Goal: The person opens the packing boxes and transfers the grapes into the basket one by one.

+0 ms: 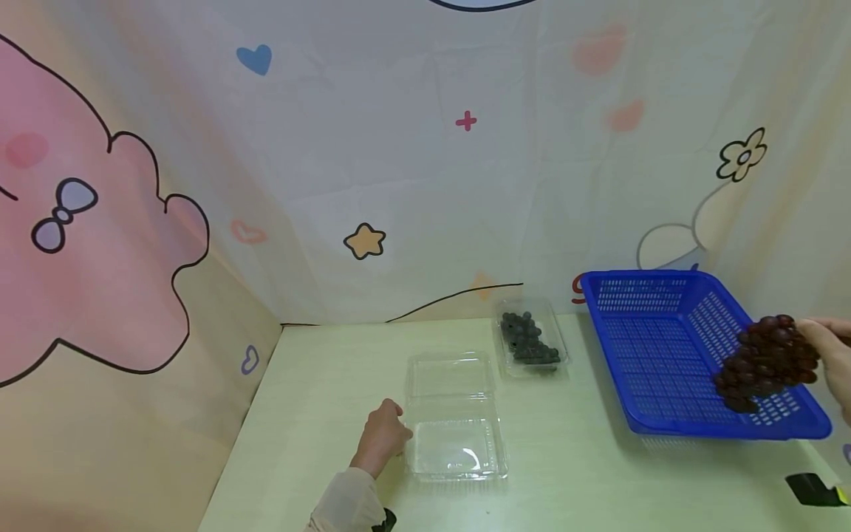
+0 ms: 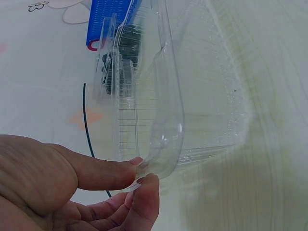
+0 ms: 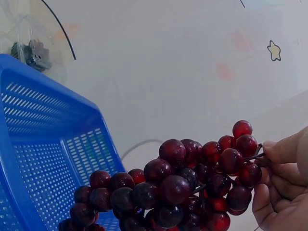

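Observation:
A bunch of dark red grapes (image 3: 173, 192) hangs from my right hand (image 3: 284, 183), whose thumb and fingers pinch its stem. In the head view those grapes (image 1: 767, 362) are over the right side of a blue plastic basket (image 1: 658, 347). My left hand (image 1: 384, 436) is at the left edge of a clear plastic clamshell box (image 1: 455, 447), which lies with its lid folded back on the table. The left wrist view shows the left thumb and fingers (image 2: 108, 175) pinching the rim of that box.
Behind the clamshell, a second clear box (image 1: 558, 343) holds a bunch of dark grapes (image 1: 528, 340). The pale table (image 1: 319, 384) meets a printed curtain (image 1: 425, 148) at the back. A black object (image 1: 812, 489) lies at the right edge.

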`<action>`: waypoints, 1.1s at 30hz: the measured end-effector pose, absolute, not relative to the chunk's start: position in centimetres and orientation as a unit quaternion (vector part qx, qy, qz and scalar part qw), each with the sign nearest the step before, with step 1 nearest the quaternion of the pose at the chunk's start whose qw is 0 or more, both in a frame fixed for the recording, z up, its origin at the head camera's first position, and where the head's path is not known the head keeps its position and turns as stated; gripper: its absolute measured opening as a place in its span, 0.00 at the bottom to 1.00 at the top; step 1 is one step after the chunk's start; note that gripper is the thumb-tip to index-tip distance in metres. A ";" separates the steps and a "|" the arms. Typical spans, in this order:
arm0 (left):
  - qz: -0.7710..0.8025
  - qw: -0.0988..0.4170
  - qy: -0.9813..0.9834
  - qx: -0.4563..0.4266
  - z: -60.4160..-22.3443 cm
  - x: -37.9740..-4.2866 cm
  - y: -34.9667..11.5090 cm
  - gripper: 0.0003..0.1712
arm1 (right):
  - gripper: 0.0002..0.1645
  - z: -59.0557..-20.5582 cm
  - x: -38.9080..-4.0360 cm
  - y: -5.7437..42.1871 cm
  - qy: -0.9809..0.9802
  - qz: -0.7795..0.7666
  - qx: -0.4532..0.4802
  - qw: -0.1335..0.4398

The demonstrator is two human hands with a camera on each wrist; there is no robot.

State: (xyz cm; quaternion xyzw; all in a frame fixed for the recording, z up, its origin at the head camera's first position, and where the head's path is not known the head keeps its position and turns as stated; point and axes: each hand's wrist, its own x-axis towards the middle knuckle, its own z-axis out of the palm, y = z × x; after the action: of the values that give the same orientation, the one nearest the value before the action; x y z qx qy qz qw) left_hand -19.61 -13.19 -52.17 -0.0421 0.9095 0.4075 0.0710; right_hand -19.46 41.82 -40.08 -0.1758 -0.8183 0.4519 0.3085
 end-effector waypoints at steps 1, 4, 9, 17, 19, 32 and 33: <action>0.407 0.071 0.910 -0.042 -52.1 -19.6 -13.2 0.19 | 0.25 -40.1 -19.5 41.9 -0.815 0.455 -0.178 0.312; 0.407 0.070 0.910 -0.043 -52.1 -19.6 -13.2 0.19 | 0.30 -40.2 -19.5 42.2 -0.806 0.469 -0.176 0.314; 0.407 0.071 0.910 -0.044 -52.1 -19.6 -13.1 0.19 | 0.32 -40.6 -19.5 42.7 -0.805 0.480 -0.159 0.310; 0.410 0.072 0.908 -0.041 -52.1 -19.6 -13.3 0.18 | 0.31 -41.3 -19.7 43.5 -0.807 0.480 -0.147 0.311; 0.411 0.071 0.908 -0.040 -52.0 -19.5 -13.3 0.19 | 0.31 -41.3 -19.8 43.5 -0.806 0.478 -0.156 0.311; 0.410 0.068 0.908 -0.040 -51.9 -19.6 -13.2 0.19 | 0.30 -41.6 -20.3 43.9 -0.820 0.456 -0.160 0.306; 0.411 0.068 0.908 -0.041 -51.9 -19.6 -13.2 0.19 | 0.30 -41.6 -20.3 44.0 -0.822 0.455 -0.156 0.305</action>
State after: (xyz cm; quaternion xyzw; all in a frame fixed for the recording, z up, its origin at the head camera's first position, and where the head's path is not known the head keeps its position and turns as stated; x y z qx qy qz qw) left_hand -19.56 -13.17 -51.94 -0.0409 0.9082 0.4110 0.0675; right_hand -20.33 43.95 -41.61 -0.1562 -0.8220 0.4550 0.3048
